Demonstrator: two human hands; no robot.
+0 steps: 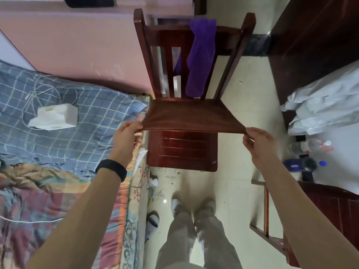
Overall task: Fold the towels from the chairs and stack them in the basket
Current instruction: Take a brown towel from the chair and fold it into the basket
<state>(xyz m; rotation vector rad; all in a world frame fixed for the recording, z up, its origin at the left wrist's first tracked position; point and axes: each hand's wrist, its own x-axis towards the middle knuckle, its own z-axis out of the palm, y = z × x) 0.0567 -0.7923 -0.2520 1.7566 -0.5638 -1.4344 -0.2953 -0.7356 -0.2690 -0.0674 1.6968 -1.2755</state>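
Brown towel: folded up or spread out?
Spread out: left hand and right hand pinch brown towel's near corners, stretching it flat above the chair seat.

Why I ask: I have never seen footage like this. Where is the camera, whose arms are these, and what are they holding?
There is no machine here. A person wears one wide-angle camera on the head, looking forward and down, so the two arms you see are their own. This single picture comes from that camera.

The left hand and the right hand each pinch a near corner of a brown towel, which is spread out over the seat of a wooden chair. A purple towel hangs over the chair's backrest.

At the left is a bed with a checked sheet and a white tissue pack on it. At the right, bottles lie on the floor.
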